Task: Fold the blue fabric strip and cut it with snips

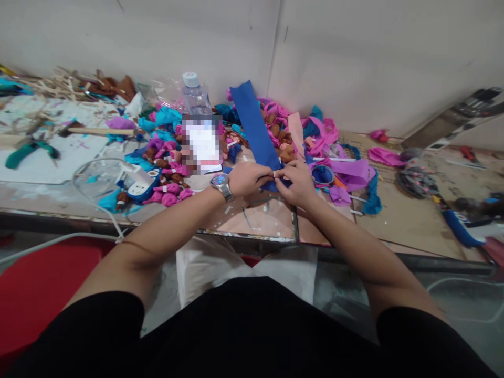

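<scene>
Head view, blue strip: it rose slantwise from the hands, its upper end [255,126] leaning over the heaped cloth, its lower end at the fingertips near the table's front edge.
Left grip [271,177]: thumb and fingers pressed together, pinching the strip's lower end; a watch [219,181] sat on that wrist.
Right grip [279,176]: fingertips pinched in close against the left ones; the exact fold between them was hidden.
Step in hand: close two-handed fingertip work at the strip's lower end, by the look of it.
Next move: it seemed to call for a firm hold by one hand while the other adjusted the cloth, with the long end kept from dragging.
Peach strip [295,131]: just beyond the right hand, among knotted cloth.
Table [260,218]: pale and scuffed, sprinkled with scraps; phone [203,144], bottle [197,100] and socket block [139,186] were left of the hands, tape roll [323,175] to the right.
Far left: green-handled pliers [33,150] and a hammer [98,130] on stained paper [37,176].
Room: a pale wall [157,42] stood behind, a red seat [51,283] at lower left.
</scene>
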`<state>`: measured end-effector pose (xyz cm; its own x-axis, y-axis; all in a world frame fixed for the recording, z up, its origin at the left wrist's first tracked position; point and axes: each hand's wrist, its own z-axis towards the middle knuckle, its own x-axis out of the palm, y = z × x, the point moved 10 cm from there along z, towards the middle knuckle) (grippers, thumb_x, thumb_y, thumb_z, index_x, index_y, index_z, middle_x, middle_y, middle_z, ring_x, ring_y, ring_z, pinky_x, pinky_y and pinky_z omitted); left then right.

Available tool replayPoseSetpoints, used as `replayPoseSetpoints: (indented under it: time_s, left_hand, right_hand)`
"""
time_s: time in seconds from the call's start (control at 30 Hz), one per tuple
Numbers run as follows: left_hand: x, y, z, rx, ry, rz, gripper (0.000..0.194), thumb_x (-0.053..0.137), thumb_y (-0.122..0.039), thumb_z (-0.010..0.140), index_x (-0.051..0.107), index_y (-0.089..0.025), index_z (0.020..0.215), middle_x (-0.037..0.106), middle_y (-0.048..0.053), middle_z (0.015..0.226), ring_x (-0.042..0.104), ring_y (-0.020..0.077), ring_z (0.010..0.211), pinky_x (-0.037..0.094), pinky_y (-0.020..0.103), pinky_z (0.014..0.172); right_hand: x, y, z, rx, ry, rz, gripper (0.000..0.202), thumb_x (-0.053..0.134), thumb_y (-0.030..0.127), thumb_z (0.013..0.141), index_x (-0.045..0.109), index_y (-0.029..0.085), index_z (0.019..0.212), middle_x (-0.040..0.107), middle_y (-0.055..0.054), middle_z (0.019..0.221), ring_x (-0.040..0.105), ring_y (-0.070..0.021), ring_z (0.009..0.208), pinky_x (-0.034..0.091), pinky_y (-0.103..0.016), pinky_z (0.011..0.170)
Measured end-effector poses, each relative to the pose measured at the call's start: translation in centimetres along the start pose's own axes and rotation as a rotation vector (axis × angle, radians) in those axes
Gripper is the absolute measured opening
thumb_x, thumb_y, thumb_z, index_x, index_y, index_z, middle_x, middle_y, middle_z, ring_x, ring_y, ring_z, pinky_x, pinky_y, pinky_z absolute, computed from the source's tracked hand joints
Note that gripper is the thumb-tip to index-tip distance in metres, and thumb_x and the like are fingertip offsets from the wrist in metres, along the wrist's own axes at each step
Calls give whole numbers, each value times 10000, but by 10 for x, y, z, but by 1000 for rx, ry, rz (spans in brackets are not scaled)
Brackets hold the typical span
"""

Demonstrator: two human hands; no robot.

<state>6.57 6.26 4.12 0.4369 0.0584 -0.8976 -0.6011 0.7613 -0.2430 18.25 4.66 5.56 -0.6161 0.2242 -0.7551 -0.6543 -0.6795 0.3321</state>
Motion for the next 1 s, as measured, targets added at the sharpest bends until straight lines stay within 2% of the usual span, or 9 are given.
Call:
replayPoseSetpoints:
  time_s: [0.17, 0.4, 0.67, 0.73, 0.87, 1.0]
  left_hand:
    - [0, 4, 0, -26, 2, 2, 318, 518, -383, 1032, 779, -204, 1060, 789, 81, 932, 698, 219, 830, 415, 319, 705]
    - [-6, 8, -1, -56, -40, 7, 299, 524, -316, 972, 774, -209, 1096, 799, 76, 981, 715, 233, 870, 462, 342, 752]
    - [-15, 29, -3, -251, -83, 67, 318, 520, -254, 890, 796, -208, 1042, 801, 91, 963, 719, 260, 873, 488, 360, 758]
    - [-12, 25, -2, -199, -60, 39, 320, 527, -261, 873, 792, -208, 1046, 802, 87, 971, 721, 258, 879, 490, 358, 765]
    - [-1, 4, -2, -24, 41, -13, 330, 550, -339, 887, 787, -203, 1071, 791, 83, 902, 703, 235, 806, 476, 343, 744]
    - [0, -1, -2, -23, 49, -56, 325, 513, -345, 935, 796, -201, 1006, 774, 76, 824, 667, 203, 717, 437, 324, 690]
  right_hand:
    - [-3, 0, 1, 12, -12, -26, 114, 634, 280, 900, 684, 222, 816, 709, -83, 842, 580, -288, 959, 411, -462, 895]
    - [-5, -5, 1, 17, -44, -33, 111, 643, 303, 888, 689, 218, 833, 698, -82, 831, 596, -293, 952, 413, -468, 895]
    - [-4, -8, 2, 46, -7, -31, 99, 635, 287, 869, 675, 221, 807, 702, -74, 814, 585, -284, 936, 396, -474, 923]
    - [-2, -7, 2, 38, 13, -46, 109, 632, 285, 880, 679, 218, 809, 708, -75, 816, 588, -286, 945, 389, -467, 907]
    - [3, -2, 1, 9, 47, -53, 112, 648, 290, 895, 708, 219, 832, 736, -72, 842, 593, -289, 971, 366, -477, 926]
    - [8, 1, 1, 10, 89, -63, 114, 653, 291, 906, 733, 226, 858, 743, -65, 834, 595, -289, 984, 345, -487, 948]
